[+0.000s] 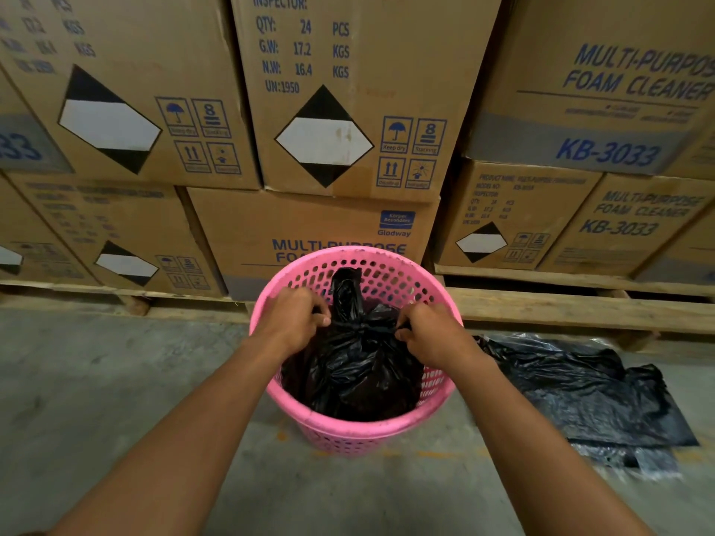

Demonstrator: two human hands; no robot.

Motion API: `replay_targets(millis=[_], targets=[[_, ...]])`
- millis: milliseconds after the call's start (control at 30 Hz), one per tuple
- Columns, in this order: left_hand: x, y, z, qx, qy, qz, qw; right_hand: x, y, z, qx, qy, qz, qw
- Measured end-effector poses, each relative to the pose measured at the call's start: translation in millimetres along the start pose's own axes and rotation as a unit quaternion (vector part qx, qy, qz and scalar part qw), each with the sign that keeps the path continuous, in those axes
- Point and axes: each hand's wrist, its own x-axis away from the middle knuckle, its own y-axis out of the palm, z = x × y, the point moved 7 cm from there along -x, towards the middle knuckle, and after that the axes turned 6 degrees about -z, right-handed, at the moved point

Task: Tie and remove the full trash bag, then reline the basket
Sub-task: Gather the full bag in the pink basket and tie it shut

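A pink perforated basket (360, 429) stands on the concrete floor in front of me. Inside it sits a full black trash bag (354, 371), its top gathered into a knot at the middle. My left hand (294, 317) pinches one twisted end of the bag on the knot's left side. My right hand (427, 332) pinches the other end on the right. The two ends stretch taut between my hands. A loose flap of the bag sticks up behind the knot.
A flat black spare bag (588, 392) lies on the floor right of the basket. Stacked cardboard cartons (321, 121) on wooden pallets (561, 309) rise close behind the basket. Bare concrete floor (96, 381) spreads to the left and toward me.
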Motion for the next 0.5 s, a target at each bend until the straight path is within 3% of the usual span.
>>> replay_targets(millis=[100, 233, 367, 500], targets=[[3.0, -10.2, 1.4, 0.064, 0.004, 0.032, 0.997, 1.3, -9.8, -5.5, -0.051, -0.006, 0.008, 0.999], [6.5, -28.2, 8.6, 0.17, 0.02, 0.063, 0.983, 6.5, -28.0, -17.1, -0.215, -0.053, 0.09, 0.971], [5.2, -27.8, 21.4, 0.331, 0.015, 0.031, 0.943, 0.3, -24.8, -36.9, -0.31, -0.089, 0.12, 0.939], [4.9, -23.5, 33.6, 0.388, 0.02, 0.0, 0.921, -10.5, -17.6, -53.3, -0.35, -0.109, 0.089, 0.926]])
